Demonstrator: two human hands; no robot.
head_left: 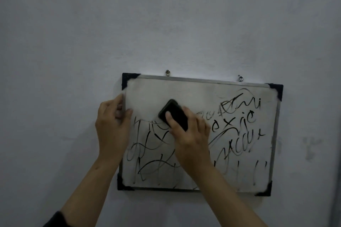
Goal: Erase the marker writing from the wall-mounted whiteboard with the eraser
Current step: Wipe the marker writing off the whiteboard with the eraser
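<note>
A small whiteboard (184, 92) with a metal frame and black corner caps hangs on a grey wall. Black marker writing (238, 121) covers its right, middle and lower parts; the upper left strip is wiped clean. My right hand (191, 134) presses a black eraser (174, 113) flat against the board, left of centre, thumb on its lower left edge. My left hand (112, 125) grips the board's left frame edge, thumb on the board face, fingers wrapped behind.
Two metal hooks, a left hook (167, 73) and a right hook (240, 78), hold the board's top edge. The grey wall (166, 24) spreads bare all round. Faint smudges (311, 145) mark the wall to the right of the board.
</note>
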